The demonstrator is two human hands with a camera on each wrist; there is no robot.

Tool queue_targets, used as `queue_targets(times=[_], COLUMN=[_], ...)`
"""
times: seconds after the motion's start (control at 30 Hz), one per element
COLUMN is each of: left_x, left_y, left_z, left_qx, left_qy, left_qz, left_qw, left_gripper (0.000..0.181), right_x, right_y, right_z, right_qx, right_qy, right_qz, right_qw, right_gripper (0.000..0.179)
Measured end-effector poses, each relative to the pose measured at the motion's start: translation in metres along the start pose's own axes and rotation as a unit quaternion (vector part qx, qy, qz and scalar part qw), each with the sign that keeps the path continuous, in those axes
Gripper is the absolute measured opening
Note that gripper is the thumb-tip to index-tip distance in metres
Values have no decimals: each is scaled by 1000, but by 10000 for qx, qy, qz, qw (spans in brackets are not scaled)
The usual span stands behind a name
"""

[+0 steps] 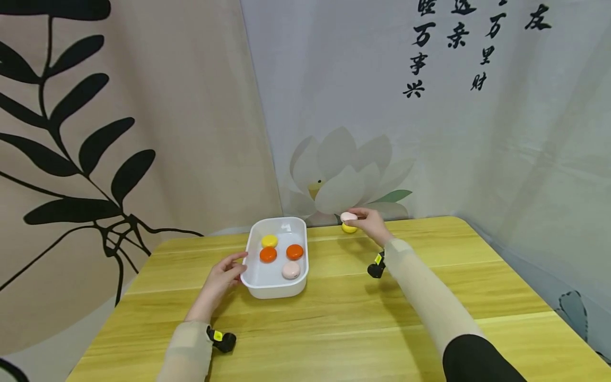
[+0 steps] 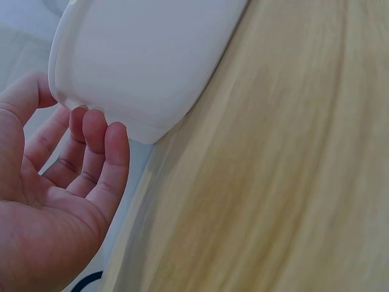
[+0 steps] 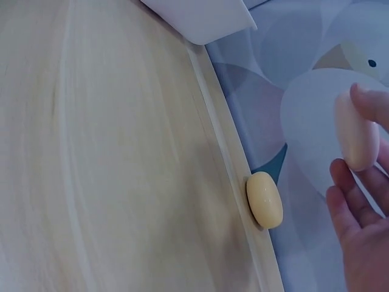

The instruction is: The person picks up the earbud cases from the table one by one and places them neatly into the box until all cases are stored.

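Note:
In the head view my left hand (image 1: 221, 276) is at the left side of a white plastic tub (image 1: 277, 292). Its fingers (image 2: 115, 149) curl under the rim in the left wrist view, with the thumb at the rim's edge. Inside the tub lie a yellow rounded disc (image 1: 269, 241), two orange discs (image 1: 268, 254) and a pale pink disc (image 1: 291, 270). Over by the table's back edge, my right hand (image 1: 372, 225) pinches another pale pink disc (image 3: 357, 134) between thumb and fingers. Just below it, a second yellow disc (image 3: 265, 199) rests on the edge.
The wood-grain table (image 1: 343, 329) ends at a hanging cloth backdrop (image 1: 477, 159) printed with a lotus, dark leaves and writing. Each wrist carries a small black camera, such as the right one (image 1: 376, 268). The tub stands near the back edge, left of the right hand.

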State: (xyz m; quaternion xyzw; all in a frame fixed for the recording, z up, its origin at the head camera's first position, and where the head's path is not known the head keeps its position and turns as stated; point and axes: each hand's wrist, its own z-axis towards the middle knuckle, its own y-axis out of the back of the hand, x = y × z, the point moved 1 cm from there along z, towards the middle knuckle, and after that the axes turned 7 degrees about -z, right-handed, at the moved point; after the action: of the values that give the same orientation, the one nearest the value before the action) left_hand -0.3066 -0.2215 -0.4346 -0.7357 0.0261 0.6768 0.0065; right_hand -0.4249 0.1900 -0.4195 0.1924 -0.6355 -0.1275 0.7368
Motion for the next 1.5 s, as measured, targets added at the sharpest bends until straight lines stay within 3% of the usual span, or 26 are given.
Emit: queue_targets(times=[0.23, 0.57, 1.0, 1.5], left_x=[19, 19, 21, 24], left_y=[6, 5, 5, 6], left_z=[14, 12, 14, 17], left_qx=[-75, -100, -59, -133], left_qy=[-65, -61, -8, -69], left_qz=[51, 52, -8, 9], left_qw=[9999, 9999, 10000, 9999], left_gripper=[48, 48, 48, 46], right_x=[5, 16, 10, 20], right_y=[0, -1, -3, -8], right_z=[-4, -10, -12, -17], right_qx=[35, 119, 255, 419], right_qy=[44, 52, 107, 249], right_qz=[181, 268, 441, 428], right_qw=[9998, 9996, 9986, 9979], right_gripper=[48, 51, 51, 48])
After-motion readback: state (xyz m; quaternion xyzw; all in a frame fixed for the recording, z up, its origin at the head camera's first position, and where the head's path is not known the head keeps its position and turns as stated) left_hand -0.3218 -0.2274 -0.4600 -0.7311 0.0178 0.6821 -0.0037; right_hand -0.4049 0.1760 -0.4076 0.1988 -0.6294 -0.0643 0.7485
